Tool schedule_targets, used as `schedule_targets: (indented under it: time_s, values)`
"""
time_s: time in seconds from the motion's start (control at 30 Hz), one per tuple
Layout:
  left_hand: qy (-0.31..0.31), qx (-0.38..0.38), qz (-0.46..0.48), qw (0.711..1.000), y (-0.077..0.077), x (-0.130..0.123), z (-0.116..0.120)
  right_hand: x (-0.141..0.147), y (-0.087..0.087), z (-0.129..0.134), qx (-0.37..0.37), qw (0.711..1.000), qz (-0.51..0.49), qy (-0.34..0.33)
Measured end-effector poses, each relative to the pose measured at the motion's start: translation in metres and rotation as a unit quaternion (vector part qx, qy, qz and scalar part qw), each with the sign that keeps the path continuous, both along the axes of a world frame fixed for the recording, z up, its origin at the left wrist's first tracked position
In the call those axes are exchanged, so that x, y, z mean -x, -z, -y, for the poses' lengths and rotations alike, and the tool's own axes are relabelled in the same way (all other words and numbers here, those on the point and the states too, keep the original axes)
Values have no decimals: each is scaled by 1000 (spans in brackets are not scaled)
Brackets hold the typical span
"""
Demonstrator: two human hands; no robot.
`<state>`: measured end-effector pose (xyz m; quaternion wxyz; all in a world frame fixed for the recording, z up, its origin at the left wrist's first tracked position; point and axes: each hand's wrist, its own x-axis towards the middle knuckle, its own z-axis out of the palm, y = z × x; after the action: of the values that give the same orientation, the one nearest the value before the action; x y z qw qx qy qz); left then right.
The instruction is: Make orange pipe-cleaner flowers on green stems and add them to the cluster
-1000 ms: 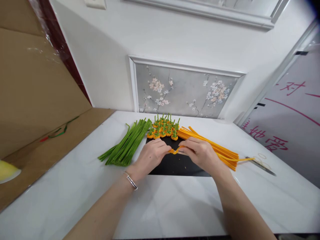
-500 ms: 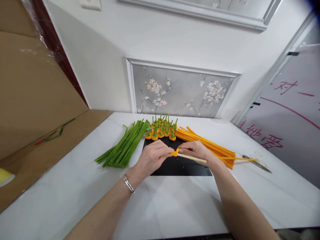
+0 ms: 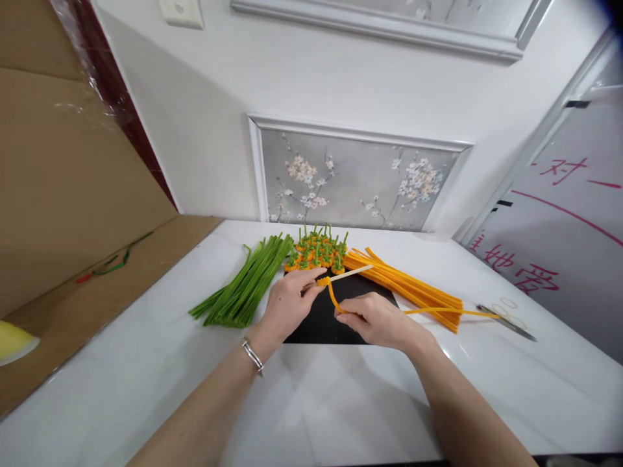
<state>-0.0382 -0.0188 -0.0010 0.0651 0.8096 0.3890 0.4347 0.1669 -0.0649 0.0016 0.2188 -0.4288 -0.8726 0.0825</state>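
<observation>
My left hand (image 3: 294, 299) pinches a thin pale stick (image 3: 351, 272) at its left end, where orange pipe cleaner is coiled around it. From the coil the orange pipe cleaner (image 3: 332, 297) bends down to my right hand (image 3: 372, 316), whose fingers are closed on it. Its free length trails out to the right. Both hands are over a black mat (image 3: 321, 327). Behind them stand several small orange pieces with green stems (image 3: 318, 250). A bundle of green pipe cleaners (image 3: 246, 285) lies left, and an orange bundle (image 3: 409, 285) lies right.
Scissors (image 3: 509, 323) lie on the white table (image 3: 195, 395) at the right, beside some thin rings (image 3: 509, 303). Cardboard (image 3: 73, 194) stands along the left. A whiteboard (image 3: 574, 227) with red writing is at the right, and a panelled wall (image 3: 209, 130) rises behind.
My right hand has moved down, drawing the orange strand away from the stick. The stick's free end has swung from pointing down-right to up-right. My left hand stays closed at the coil.
</observation>
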Motion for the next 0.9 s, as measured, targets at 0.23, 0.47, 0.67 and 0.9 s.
schedule_targets:
  time_s: [0.23,0.47,0.67,0.9]
  values:
    - [46,111,-3,993,-6,-1,3,-7,6,-9,88,987,-130,31]
    - [103,136,-19,985,-6,-6,7,1,15,-24,191,864,-462,53]
    - [122,76,-90,986,-3,-9,8,9,7,-18,165,862,-475,60]
    - [104,63,-155,980,-5,-4,10,14,9,-16,177,844,-503,57]
